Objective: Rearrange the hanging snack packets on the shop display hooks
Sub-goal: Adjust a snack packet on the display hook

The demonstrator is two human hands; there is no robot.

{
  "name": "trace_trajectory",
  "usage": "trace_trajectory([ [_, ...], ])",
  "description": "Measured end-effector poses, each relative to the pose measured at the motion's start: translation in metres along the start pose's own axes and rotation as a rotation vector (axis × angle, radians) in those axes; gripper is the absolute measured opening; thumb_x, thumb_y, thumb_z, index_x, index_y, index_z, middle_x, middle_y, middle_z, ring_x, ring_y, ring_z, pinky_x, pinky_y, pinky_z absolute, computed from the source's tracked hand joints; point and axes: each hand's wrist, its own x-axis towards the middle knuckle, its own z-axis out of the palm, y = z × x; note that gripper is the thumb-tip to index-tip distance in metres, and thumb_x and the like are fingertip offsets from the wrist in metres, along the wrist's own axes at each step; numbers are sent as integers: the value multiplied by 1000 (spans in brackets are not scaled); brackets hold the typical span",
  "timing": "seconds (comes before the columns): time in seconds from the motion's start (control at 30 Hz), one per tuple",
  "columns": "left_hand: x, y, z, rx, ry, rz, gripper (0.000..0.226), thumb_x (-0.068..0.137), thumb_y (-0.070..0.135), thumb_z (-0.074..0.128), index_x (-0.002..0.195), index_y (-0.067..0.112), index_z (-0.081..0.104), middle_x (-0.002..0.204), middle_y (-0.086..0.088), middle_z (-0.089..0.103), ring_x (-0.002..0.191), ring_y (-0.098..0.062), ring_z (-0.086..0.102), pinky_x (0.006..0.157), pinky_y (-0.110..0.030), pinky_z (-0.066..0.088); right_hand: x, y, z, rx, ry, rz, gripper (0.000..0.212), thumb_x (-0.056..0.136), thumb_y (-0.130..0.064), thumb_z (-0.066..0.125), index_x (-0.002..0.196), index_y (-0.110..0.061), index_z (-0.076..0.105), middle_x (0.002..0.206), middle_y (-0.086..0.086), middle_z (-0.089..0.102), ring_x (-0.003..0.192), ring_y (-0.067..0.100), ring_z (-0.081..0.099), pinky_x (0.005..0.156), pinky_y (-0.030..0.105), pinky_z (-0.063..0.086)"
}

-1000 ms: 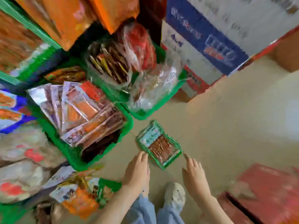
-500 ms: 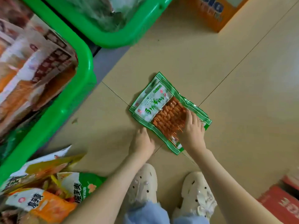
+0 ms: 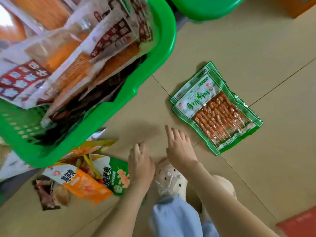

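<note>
A small stack of green-edged skewer snack packets lies flat on the tiled floor. My right hand hovers just left of the stack, fingers spread and holding nothing. My left hand hangs lower, fingers loosely curled and empty, beside a green and orange packet pile on the floor. No display hooks are in view.
A green plastic basket full of red, white and orange packets fills the upper left. A second green basket sits at the top. My cream shoes stand below the hands. A red box corner is at the bottom right.
My right hand has lifted off the skewer packets and moved left, away from them. My left hand has shifted left toward the floor pile. The view has swung left.
</note>
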Motion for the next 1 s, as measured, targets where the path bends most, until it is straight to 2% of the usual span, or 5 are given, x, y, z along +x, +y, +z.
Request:
trace_trajectory([
  [0.2, -23, -87, 10, 377, -271, 121, 60, 90, 17, 53, 144, 28, 28, 145, -10, 26, 129, -26, 31, 104, -37, 29, 0, -53, 37, 22, -190, -114, 65, 86, -4, 50, 143, -11, 18, 138, 7, 36, 127, 26, 33, 103, 34, 29],
  [0.4, 0, -120, 37, 420, -42, 382, 41, 39, 5, 86, 75, 17, 71, 79, -7, 60, 74, -26, 54, 74, -38, 44, 0, -65, 86, 43, -283, -127, 56, 86, -5, 50, 137, -11, 27, 133, 7, 41, 123, 26, 36, 102, 33, 31],
  [0.53, 6, -110, 34, 320, -48, 525, 49, 33, 4, 85, 77, 16, 69, 54, 1, 58, 60, -23, 60, 74, -33, 44, -10, -69, 86, 202, -436, -20, 59, 87, -16, 55, 140, -15, 28, 135, 6, 45, 123, 28, 43, 100, 35, 35],
  [0.7, -14, -76, -24, 140, 126, 772, 30, 61, 10, 51, 91, 15, 50, 60, -1, 54, 59, -23, 55, 52, -28, 42, -32, -78, 31, 26, -485, 29, 33, 93, -29, 51, 120, -10, 49, 115, 8, 59, 104, 27, 58, 75, 30, 42],
  [1.0, -112, -26, -223, -186, 266, 440, 63, 74, 17, 72, 130, 10, 43, 130, -12, 55, 125, -26, 42, 102, -46, 34, -165, -108, -191, -165, -294, -8, 22, 95, -9, 39, 107, -11, 57, 93, 6, 62, 85, 22, 59, 67, 30, 47],
])
